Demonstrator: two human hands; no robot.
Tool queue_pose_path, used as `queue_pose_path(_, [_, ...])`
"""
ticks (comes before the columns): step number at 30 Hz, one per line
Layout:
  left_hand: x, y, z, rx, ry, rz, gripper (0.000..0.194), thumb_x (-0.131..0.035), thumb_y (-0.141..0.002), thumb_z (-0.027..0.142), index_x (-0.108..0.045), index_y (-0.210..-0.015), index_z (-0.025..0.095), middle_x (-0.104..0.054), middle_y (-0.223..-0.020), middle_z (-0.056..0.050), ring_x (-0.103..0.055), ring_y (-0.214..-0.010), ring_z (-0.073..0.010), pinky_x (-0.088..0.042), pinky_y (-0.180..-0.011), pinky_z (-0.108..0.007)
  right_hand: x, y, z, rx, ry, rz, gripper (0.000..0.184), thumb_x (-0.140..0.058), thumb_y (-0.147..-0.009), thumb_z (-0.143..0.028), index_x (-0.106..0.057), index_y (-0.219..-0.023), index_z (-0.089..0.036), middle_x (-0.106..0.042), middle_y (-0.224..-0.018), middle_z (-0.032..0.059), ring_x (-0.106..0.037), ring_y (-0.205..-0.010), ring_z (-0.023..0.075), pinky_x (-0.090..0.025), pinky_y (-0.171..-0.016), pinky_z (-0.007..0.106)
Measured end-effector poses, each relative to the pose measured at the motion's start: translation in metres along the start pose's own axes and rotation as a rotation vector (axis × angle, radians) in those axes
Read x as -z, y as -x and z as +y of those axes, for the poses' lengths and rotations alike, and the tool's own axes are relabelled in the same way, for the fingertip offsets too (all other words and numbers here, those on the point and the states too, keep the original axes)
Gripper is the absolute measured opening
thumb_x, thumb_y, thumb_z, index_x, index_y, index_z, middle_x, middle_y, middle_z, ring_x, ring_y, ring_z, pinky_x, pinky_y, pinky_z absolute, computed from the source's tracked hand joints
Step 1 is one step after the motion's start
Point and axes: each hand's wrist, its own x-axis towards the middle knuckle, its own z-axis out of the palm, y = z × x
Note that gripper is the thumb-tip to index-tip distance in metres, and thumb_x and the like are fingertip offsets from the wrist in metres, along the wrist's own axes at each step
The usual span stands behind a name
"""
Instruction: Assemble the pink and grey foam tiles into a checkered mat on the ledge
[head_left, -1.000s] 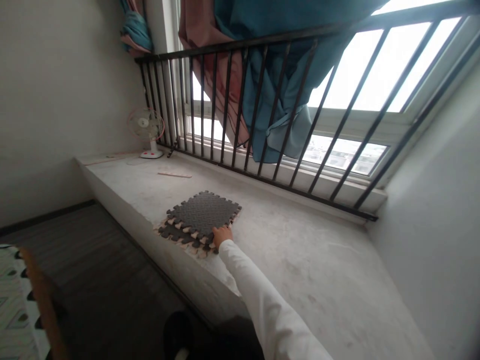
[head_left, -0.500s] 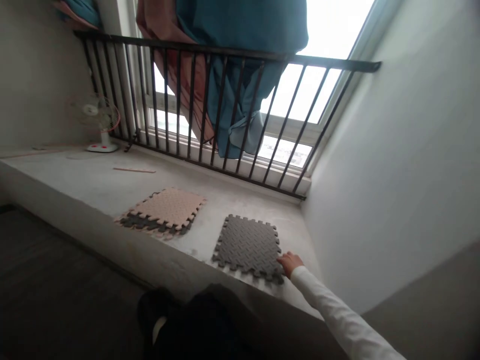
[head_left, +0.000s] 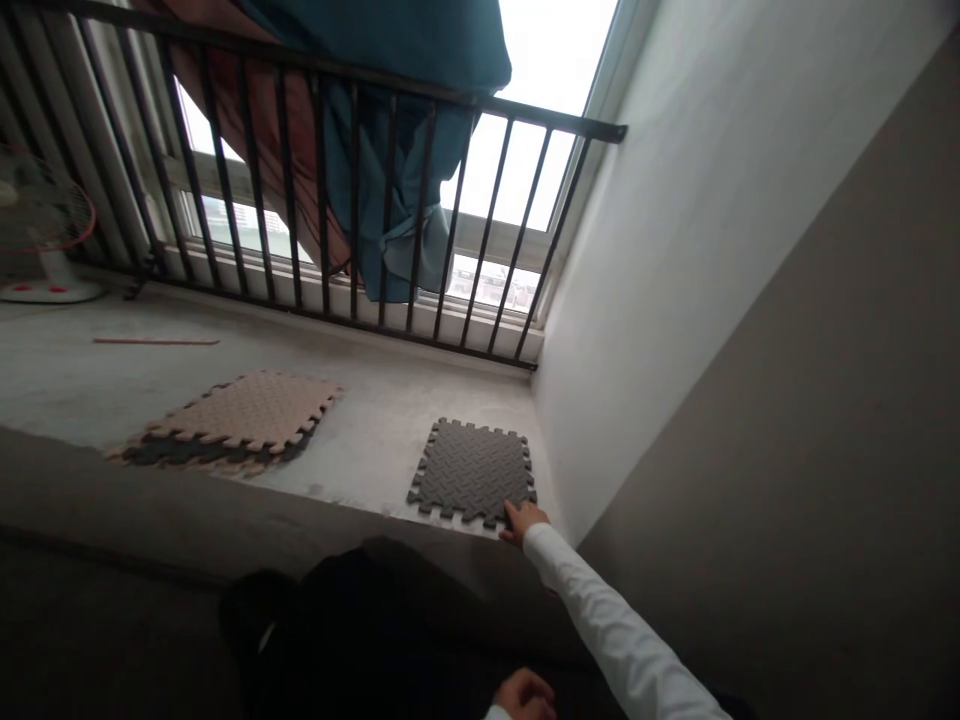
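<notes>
Mat [head_left: 474, 465] judged light and pliable, best held by the near corner my right hand [head_left: 526, 518] grasps; left hand [head_left: 527, 692], cannot tell.

A fan [head_left: 49, 215] stands left, near black railings [head_left: 322, 190] before blue and pink curtains [head_left: 409, 150].

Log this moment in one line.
right hand: at corner of gray foam tile | left hand: off tiles | beige-topped tile stack: apart, on same ledge
</notes>
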Motion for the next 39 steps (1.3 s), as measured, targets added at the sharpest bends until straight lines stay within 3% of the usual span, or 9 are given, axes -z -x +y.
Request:
queue_pose_path(5, [0.003,-0.005,0.001,-0.041,-0.005,0.078,0.009,-0.048,-0.057,0.009,-0.052,-0.059,0.016,-0.054,-0.047,0.003,-0.049,-0.041,-0.0089,-0.030,-0.043,-0.022,-0.014,-0.008,0.003,-0.054,-0.043,0.088,0.049,-0.046,-0.071,-0.047,-0.045,-0.113,-0.021,-0.049,-0.112,0.0138,-0.047,-0.101,0.0257,-0.036,-0.077,0.036])
queue_pose_path(13, [0.008,0.004,0.012,-0.018,-0.036,0.117,0.005,-0.052,-0.058,0.012,-0.052,-0.060,0.016,-0.054,-0.049,0.003,-0.049,-0.043,-0.0077,-0.027,-0.042,-0.020,-0.028,-0.003,0.019,-0.067,-0.061,0.187,0.056,-0.035,-0.072,-0.055,-0.044,-0.114,-0.019,-0.047,-0.112,0.0151,-0.044,-0.102,0.0267,-0.030,-0.081,0.040])
queue_pose_path(21, [0.010,0.000,0.013,-0.014,-0.016,0.124,0.005,-0.050,-0.058,0.011,-0.052,-0.060,0.015,-0.054,-0.049,0.003,-0.049,-0.043,-0.0075,-0.027,-0.043,-0.020,-0.035,0.003,0.035,-0.132,-0.039,0.195,0.059,-0.042,-0.068,-0.048,-0.043,-0.116,-0.013,-0.046,-0.113,0.0180,-0.044,-0.100,0.0282,-0.028,-0.081,0.039])
queue_pose_path(33, [0.025,-0.007,0.010,-0.037,0.004,0.129,0.004,-0.053,-0.057,0.015,-0.052,-0.061,0.015,-0.055,-0.049,0.004,-0.049,-0.043,-0.0069,-0.026,-0.042,-0.019,-0.035,0.003,0.033,-0.185,-0.031,0.209,0.060,-0.041,-0.068,-0.041,-0.043,-0.117,-0.008,-0.047,-0.111,0.0190,-0.046,-0.098,0.0275,-0.028,-0.081,0.039])
queue_pose_path(39, [0.026,-0.009,0.012,-0.030,0.080,0.119,0.004,-0.053,-0.056,0.013,-0.050,-0.058,0.016,-0.053,-0.044,0.005,-0.046,-0.040,-0.0057,-0.027,-0.043,-0.019,-0.024,-0.002,0.030,-0.215,-0.079,0.106,0.055,-0.049,-0.065,-0.037,-0.047,-0.112,-0.009,-0.049,-0.111,0.0204,-0.047,-0.098,0.0282,-0.028,-0.082,0.042])
